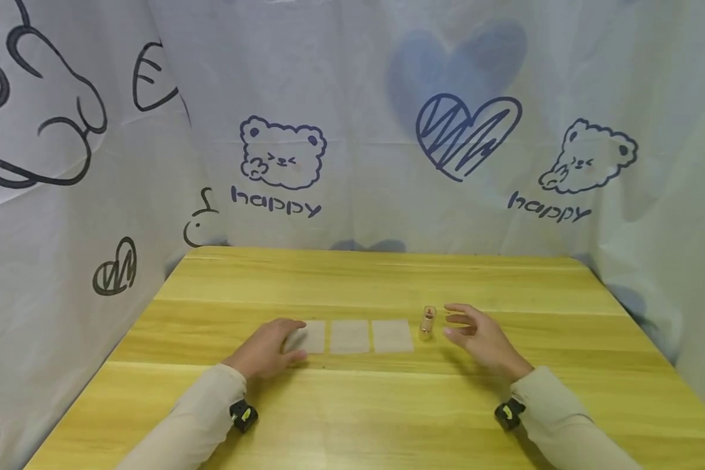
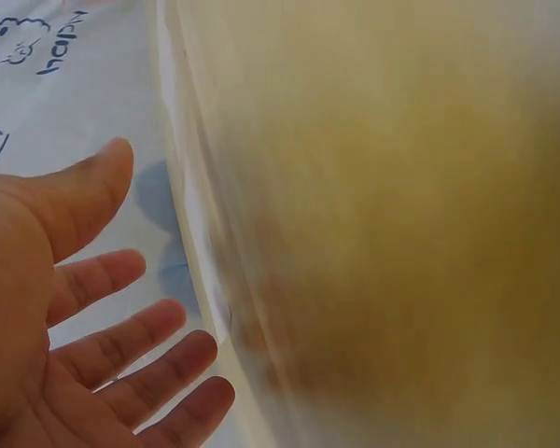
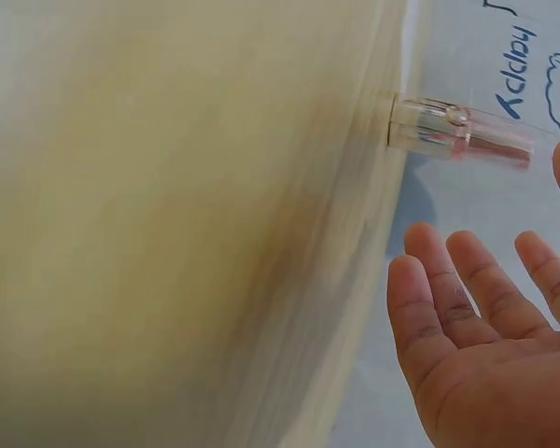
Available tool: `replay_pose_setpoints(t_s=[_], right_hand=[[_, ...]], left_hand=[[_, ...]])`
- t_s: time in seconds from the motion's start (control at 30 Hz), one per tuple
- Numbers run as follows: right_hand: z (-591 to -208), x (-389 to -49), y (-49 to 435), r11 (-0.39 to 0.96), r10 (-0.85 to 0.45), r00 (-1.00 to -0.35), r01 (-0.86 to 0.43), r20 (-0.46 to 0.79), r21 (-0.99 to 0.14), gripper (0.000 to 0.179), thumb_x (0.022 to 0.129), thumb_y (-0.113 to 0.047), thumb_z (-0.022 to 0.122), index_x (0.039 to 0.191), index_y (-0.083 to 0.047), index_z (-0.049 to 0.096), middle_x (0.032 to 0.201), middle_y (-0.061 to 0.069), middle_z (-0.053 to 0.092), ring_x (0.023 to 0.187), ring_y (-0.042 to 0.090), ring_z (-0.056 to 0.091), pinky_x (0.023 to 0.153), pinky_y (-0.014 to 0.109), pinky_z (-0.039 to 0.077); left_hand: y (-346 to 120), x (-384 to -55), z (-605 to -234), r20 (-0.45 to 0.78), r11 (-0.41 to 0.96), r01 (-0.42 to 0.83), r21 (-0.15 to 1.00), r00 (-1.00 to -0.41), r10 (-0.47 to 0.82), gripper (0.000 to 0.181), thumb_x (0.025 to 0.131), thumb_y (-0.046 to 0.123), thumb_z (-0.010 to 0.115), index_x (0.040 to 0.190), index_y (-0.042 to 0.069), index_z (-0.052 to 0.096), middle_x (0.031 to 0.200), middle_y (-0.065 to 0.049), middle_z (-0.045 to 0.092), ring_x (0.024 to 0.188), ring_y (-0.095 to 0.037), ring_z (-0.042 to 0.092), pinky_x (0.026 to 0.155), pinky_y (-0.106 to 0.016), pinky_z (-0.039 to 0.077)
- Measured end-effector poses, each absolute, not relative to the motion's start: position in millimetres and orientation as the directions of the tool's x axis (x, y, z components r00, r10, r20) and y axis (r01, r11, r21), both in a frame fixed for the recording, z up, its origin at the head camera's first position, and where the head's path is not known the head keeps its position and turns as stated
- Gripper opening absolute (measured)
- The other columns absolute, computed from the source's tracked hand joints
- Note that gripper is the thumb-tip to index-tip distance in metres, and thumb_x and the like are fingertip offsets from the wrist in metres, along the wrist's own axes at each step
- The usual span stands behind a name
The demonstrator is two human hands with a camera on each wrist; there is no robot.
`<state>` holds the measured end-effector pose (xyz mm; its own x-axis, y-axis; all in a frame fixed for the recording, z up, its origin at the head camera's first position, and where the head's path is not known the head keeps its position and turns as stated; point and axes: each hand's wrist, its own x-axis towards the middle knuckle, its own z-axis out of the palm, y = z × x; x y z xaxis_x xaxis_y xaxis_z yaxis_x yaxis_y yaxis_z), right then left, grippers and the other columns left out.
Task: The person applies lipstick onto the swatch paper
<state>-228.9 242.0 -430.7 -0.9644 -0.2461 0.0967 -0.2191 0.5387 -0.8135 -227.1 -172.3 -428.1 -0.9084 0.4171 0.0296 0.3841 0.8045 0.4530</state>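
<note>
Three pale square paper sheets lie in a row on the table: the left one (image 1: 313, 337), the middle one (image 1: 350, 336) and the right one (image 1: 392, 335). My left hand (image 1: 266, 349) is at the left sheet's outer edge, partly hiding it; whether it touches the sheet I cannot tell. In the left wrist view its fingers spread with nothing held. Just right of the sheets stands a small clear tube (image 1: 427, 321) with a reddish-pink part inside, upright. My right hand (image 1: 484, 339) is beside it, apart from it, fingers loosely bent and holding nothing.
The yellow wood-grain table (image 1: 352, 411) stretches out around the sheets. A white cloth (image 1: 370, 78) with drawn bears and hearts hangs behind it and along both sides. Each forearm wears a small black device, such as the one on the left wrist (image 1: 243, 416).
</note>
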Motion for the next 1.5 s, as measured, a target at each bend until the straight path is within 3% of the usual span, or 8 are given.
replay_pose_setpoints(t_s=[0.33,0.53,0.73,1.07,1.5], right_hand=[[-435.2,-245.2,228.7,0.514,-0.287,-0.956,-0.203,0.056,-0.834,0.046,0.093,-0.021,0.068,0.135,-0.008,0.053,0.123,0.017,0.060,0.111,0.035,0.058,0.086,0.044,0.052],[-440.9,-245.8,223.4,0.458,-0.355,-0.932,-0.246,0.078,-0.854,0.046,0.091,-0.013,0.070,0.132,0.000,0.055,0.124,0.017,0.060,0.109,0.034,0.059,0.085,0.045,0.052],[-435.5,-248.4,220.8,0.494,-0.359,-0.927,-0.286,0.107,-0.821,0.043,0.090,-0.011,0.070,0.128,0.004,0.057,0.120,0.016,0.062,0.106,0.032,0.060,0.086,0.045,0.051],[-434.7,-252.8,221.2,0.595,-0.341,-0.930,-0.327,0.138,-0.734,0.029,0.093,-0.010,0.066,0.120,-0.001,0.062,0.112,0.009,0.066,0.101,0.025,0.063,0.086,0.045,0.051],[-432.7,-253.0,222.1,0.583,-0.332,-0.930,-0.334,0.158,-0.741,0.027,0.093,-0.007,0.065,0.119,0.001,0.062,0.113,0.011,0.065,0.100,0.026,0.062,0.086,0.046,0.051]], left_hand=[[-169.1,-234.1,-429.6,-0.011,0.830,0.403,0.385,-0.897,0.441,0.041,0.087,0.021,0.075,0.121,0.000,0.064,0.120,-0.015,0.063,0.114,-0.034,0.056,0.098,-0.047,0.043],[-168.9,-229.6,-431.8,-0.050,0.842,0.396,0.366,-0.895,0.443,0.037,0.087,0.017,0.075,0.119,0.001,0.065,0.119,-0.014,0.064,0.115,-0.034,0.057,0.098,-0.047,0.044],[-166.2,-228.9,-426.0,-0.043,0.837,0.415,0.356,-0.888,0.458,0.031,0.087,0.012,0.074,0.115,0.001,0.068,0.120,-0.017,0.063,0.117,-0.036,0.055,0.100,-0.048,0.042],[-163.3,-230.4,-423.8,-0.034,0.837,0.423,0.348,-0.886,0.462,0.027,0.084,0.011,0.077,0.109,0.004,0.071,0.112,-0.012,0.066,0.111,-0.033,0.059,0.096,-0.046,0.046],[-163.1,-232.0,-425.7,-0.021,0.832,0.433,0.347,-0.883,0.469,0.026,0.083,0.010,0.078,0.107,0.003,0.072,0.111,-0.012,0.067,0.110,-0.033,0.060,0.096,-0.046,0.046]])
